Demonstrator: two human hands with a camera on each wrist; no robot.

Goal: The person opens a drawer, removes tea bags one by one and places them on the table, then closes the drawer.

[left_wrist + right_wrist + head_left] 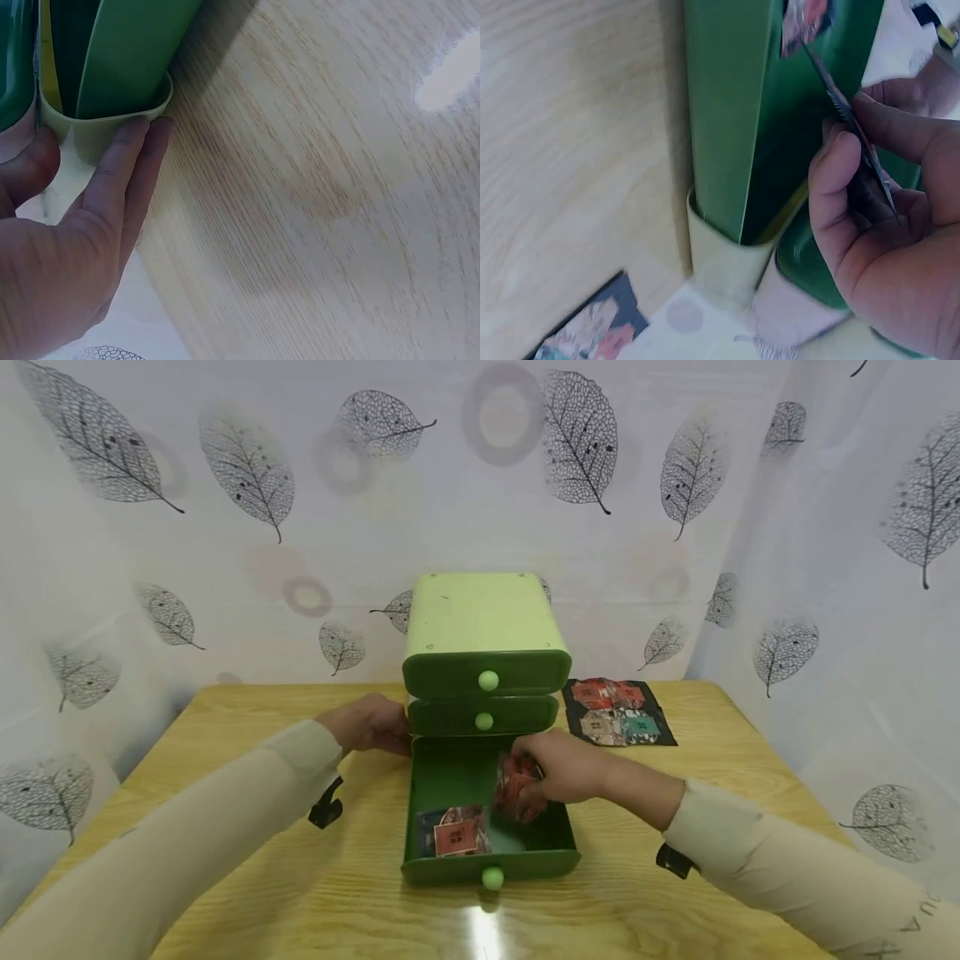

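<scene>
A small cabinet [483, 614] with a pale yellow-green body and green drawers stands on the table. Its bottom drawer [453, 772] is pulled out. My right hand [573, 767] pinches a flat red-printed packet [512, 787] between thumb and fingers, over the drawer's right half. The packet shows edge-on in the right wrist view, tilted. Another packet [455, 837], dark with a red label, lies at the drawer's front left. My left hand [82, 217] rests straight fingers against the cabinet's side, close to the rim of the lowest opening.
Behind and right of the cabinet, a black sheet [660, 727] on the wooden table [300, 877] bears several coloured packets. The upper drawer [442, 677] and middle drawer [442, 717] are closed. A leaf-patterned curtain [300, 577] hangs behind the table.
</scene>
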